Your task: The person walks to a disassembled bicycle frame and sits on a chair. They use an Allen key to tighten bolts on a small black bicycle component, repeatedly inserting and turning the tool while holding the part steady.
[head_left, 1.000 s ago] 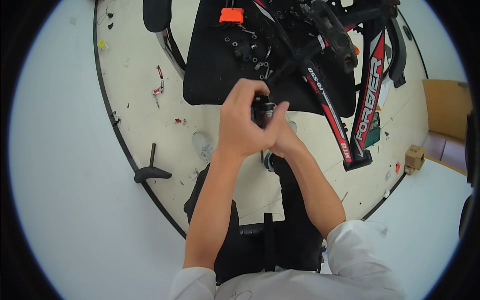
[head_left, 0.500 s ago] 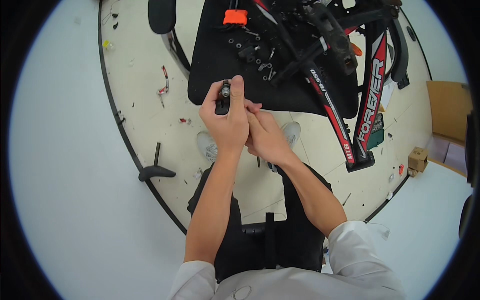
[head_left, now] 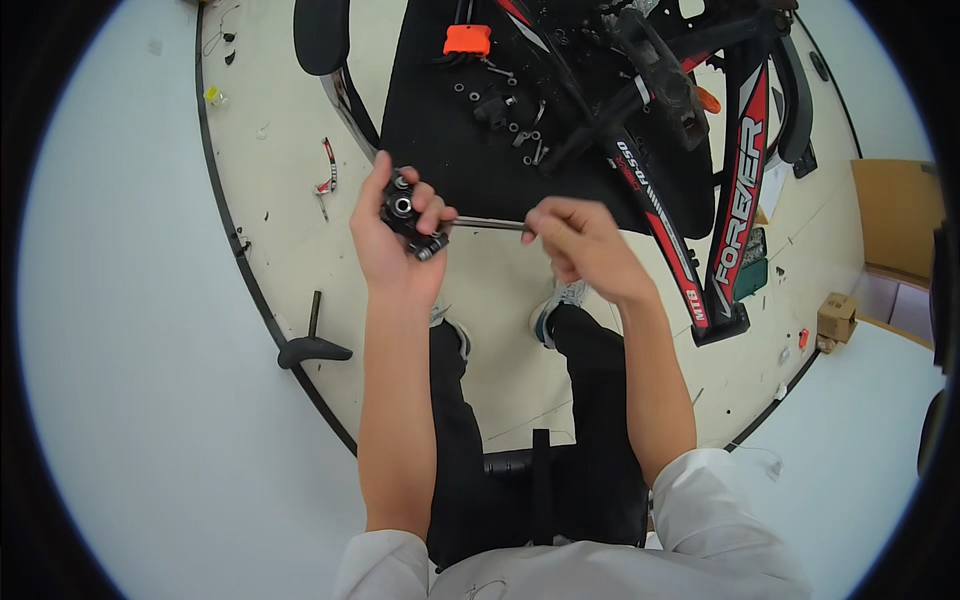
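Note:
In my left hand (head_left: 388, 252), fingers curled round it, is a black part with silver fittings that looks like a bicycle brake caliper (head_left: 401, 208). A thin metal hex key (head_left: 488, 224) runs level from the caliper's right side to my right hand (head_left: 592, 248), which pinches its outer end. My left fingers hide where the key meets the caliper. Both hands are above the near edge of a black chair seat (head_left: 425, 120). On that seat are an orange hex key holder (head_left: 467, 40), a small black part (head_left: 490, 111) and several loose nuts and bolts (head_left: 534, 140).
A black, red and white bicycle frame (head_left: 744, 190) leans across the seat's right side. The chair's armrest (head_left: 322, 38) rises at the upper left. A bicycle saddle-like black piece (head_left: 314, 348) lies on the floor at left, a small cardboard box (head_left: 836, 317) at right.
My hands have moved apart. The left went left and turned, bringing the caliper's face into view; the right went right, and the hex key now shows between them. My feet shifted.

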The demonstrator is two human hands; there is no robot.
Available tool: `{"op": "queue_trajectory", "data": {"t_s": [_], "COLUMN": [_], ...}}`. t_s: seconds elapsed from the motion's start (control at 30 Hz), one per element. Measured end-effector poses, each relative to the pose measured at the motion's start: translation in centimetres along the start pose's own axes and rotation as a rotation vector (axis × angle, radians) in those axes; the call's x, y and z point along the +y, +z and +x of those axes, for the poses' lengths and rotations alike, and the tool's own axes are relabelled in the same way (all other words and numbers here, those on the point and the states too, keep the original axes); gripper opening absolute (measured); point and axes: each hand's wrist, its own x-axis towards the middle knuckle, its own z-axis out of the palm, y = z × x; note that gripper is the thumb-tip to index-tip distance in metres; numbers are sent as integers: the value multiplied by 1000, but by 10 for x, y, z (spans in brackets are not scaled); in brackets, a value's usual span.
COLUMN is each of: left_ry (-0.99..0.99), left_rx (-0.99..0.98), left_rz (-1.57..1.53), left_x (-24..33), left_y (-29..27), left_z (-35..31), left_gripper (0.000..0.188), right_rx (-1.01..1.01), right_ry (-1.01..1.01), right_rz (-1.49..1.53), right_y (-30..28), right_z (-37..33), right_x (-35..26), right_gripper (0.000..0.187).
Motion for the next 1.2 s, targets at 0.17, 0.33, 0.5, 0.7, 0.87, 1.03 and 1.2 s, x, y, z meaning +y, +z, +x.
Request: {"op": "queue_trajectory", "data": {"t_s": [0.17,0.33,0.5,0.7,0.87,1.03,1.2], "left_ry": [-117,-249,-269,-220,-4,139,-124], "left_rx": [-112,-191,-198,-54,147,136,-168], "left_rz": [468,692,762,786,548,125,-44], "left_x": [-31,-55,-65,-64,-41,1,9], "left_y": [21,29,27,24,-1,-5,-5], "left_z": [-11,-16,-19,-1,25,25,10], "left_gripper": [33,13,16,18,16,12,8], "right_rx": [144,293,321,183,-148,-222,-55], "right_ry": [-79,-215,-332,-412,-292,-300,-190], "right_rz": [353,323,239,-28,-165,-288,-60], "right_y": [-13,-9,-10,5,28,23,-7], "right_z": [15,22,12,-1,-23,-11,5], "right_x": [-9,-12,-12,-19,-18,2,-4], "right_gripper": [21,18,20,11,20,30,13]}}
